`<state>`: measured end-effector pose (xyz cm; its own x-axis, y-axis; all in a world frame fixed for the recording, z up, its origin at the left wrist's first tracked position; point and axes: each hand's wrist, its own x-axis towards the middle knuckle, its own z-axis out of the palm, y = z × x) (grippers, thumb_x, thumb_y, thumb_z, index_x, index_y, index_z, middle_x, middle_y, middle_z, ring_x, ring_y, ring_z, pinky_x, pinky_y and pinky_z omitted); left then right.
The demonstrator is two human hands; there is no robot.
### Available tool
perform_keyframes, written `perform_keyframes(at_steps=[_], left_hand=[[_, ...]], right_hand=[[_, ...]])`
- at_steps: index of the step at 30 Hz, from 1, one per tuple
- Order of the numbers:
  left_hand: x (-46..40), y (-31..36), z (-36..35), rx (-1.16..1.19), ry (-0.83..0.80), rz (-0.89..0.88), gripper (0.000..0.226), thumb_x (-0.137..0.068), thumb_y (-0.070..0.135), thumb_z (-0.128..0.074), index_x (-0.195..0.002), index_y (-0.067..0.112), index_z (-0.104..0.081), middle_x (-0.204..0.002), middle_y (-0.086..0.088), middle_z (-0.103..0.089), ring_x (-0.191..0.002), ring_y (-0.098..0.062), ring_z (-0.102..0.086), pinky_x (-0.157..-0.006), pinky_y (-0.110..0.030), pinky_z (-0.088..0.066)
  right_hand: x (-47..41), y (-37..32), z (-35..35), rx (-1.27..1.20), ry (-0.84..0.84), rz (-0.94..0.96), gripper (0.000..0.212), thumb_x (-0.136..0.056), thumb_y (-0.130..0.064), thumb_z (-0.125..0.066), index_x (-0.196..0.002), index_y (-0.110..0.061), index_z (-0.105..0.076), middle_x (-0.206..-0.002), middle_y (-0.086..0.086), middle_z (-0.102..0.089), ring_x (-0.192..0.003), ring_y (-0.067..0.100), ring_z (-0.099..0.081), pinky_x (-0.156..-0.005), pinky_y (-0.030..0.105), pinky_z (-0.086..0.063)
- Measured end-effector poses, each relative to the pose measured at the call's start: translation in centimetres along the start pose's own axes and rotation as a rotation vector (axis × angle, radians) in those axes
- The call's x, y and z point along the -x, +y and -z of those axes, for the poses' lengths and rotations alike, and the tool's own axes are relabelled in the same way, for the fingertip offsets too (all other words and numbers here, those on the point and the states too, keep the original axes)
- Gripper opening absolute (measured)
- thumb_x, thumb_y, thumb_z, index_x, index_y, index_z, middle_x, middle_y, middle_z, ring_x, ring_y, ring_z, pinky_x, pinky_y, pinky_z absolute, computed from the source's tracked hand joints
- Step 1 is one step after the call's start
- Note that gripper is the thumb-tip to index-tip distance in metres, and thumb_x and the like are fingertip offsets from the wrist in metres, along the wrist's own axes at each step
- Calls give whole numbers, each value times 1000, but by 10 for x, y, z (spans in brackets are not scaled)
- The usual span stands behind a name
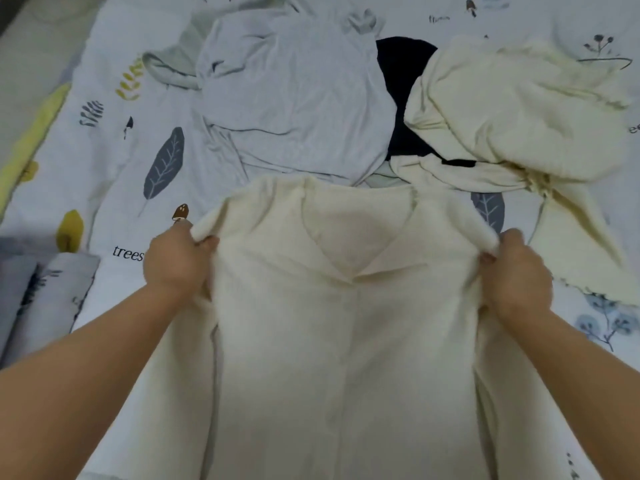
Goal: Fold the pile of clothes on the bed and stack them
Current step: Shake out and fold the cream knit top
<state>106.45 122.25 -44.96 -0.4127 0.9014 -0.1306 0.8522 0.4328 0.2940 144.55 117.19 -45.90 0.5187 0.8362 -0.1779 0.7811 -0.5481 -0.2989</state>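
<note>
The bed (104, 168), covered by a leaf-printed sheet, carries all garments; the task appears to be at an early stage, as no stack of folded clothes is visible.

The cream shirt (346, 341) is the item in hand. It is held spread out over the near edge of the bed, collar away from the person, placket running down the centre. It is not yet folded.

The unfolded pile lies beyond it, toward the far edge. A cream garment (519, 116) sits crumpled at the far right, a pale grey garment (294, 98) lies loosely spread at far centre, and a dark garment (401, 98) shows between them, mostly covered. By this judgement, at least three items remain after the shirt.

The left hand (176, 261) grips the shirt's left shoulder, fingers curled round the fabric. The right hand (516, 275) grips the right shoulder likewise, fingers clamped on the cloth.

A patterned cloth item (45, 289) lies at the left edge; whether it is a folded garment cannot be determined.
</note>
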Motion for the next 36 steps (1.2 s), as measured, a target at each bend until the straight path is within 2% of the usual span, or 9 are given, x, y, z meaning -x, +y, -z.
perform_keyframes(at_steps=[3, 7, 9, 13, 19, 23, 27, 32, 36], left_hand=[[6, 8, 1, -41, 94, -39, 68, -79, 30, -72, -132, 1, -40, -130, -27, -43, -113, -46, -47, -90, -51, -37], [63, 21, -19, -125, 135, -505, 63, -85, 25, -60, -138, -2, -38, -144, -31, -32, -130, -45, -36, -102, -59, -28], [95, 14, -31, -281, -102, -664, 65, -91, 42, -35, -144, 6, -32, -149, -24, -27, -136, -40, -31, -105, -61, -24], [113, -26, -46, -449, -492, -555, 87, -62, 73, 30, -137, 29, 29, -154, 2, 23, -145, -21, 12, -116, -43, 1], [149, -37, -25, -101, -309, -368, 57, -88, 22, -58, -134, -5, -39, -139, -33, -32, -131, -45, -30, -107, -49, -28], [197, -60, -15, -149, -396, -200, 60, -88, 22, -57, -140, 5, -33, -132, -19, -41, -113, -37, -46, -88, -42, -40], [226, -78, -16, 21, -360, -51, 52, -95, 24, -45, -142, 8, -28, -110, -13, -56, -96, -33, -56, -77, -38, -42], [241, -87, -6, 248, -294, 103, 46, -93, 38, -50, -128, 10, -44, -104, -12, -65, -99, -34, -60, -69, -31, -35], [250, -95, 12, 44, -377, 129, 56, -86, 64, -27, -104, 17, -51, -85, -4, -64, -89, -32, -61, -67, -34, -39]], right_hand=[[-2, -12, 4, 36, 40, -70, 51, -85, -22, -60, -128, -5, -39, -120, 26, -46, -110, 42, -44, -89, 48, -36], [61, -38, -19, 115, 48, 361, 75, -85, -30, -61, -147, -11, -25, -149, 24, -25, -139, 36, -23, -113, 49, -12], [97, -34, -34, 205, -38, 589, 75, -81, -32, -65, -145, -13, -32, -149, 23, -29, -140, 36, -24, -110, 55, -13], [122, 4, -48, 432, -431, 611, 65, -99, -46, -24, -137, -30, 26, -157, 1, 18, -138, 17, 26, -115, 45, 7], [153, -1, -16, 213, -299, 306, 52, -98, -25, -34, -148, -19, -19, -154, 9, -17, -140, 24, -19, -111, 32, -22], [199, 28, -2, 201, -353, -17, 47, -91, -10, -29, -137, -21, -26, -132, 5, -40, -118, 23, -41, -89, 33, -39], [230, 46, -7, 43, -471, -176, 53, -94, -12, -27, -145, -19, -13, -137, 14, -43, -118, 33, -47, -94, 39, -37], [244, 61, 2, -207, -406, -313, 49, -96, -24, -48, -139, -18, -27, -117, 19, -60, -104, 34, -58, -77, 35, -35], [250, 77, 18, -44, -433, -338, 46, -94, -35, -48, -132, -19, -30, -104, 11, -59, -93, 29, -56, -71, 33, -33]])
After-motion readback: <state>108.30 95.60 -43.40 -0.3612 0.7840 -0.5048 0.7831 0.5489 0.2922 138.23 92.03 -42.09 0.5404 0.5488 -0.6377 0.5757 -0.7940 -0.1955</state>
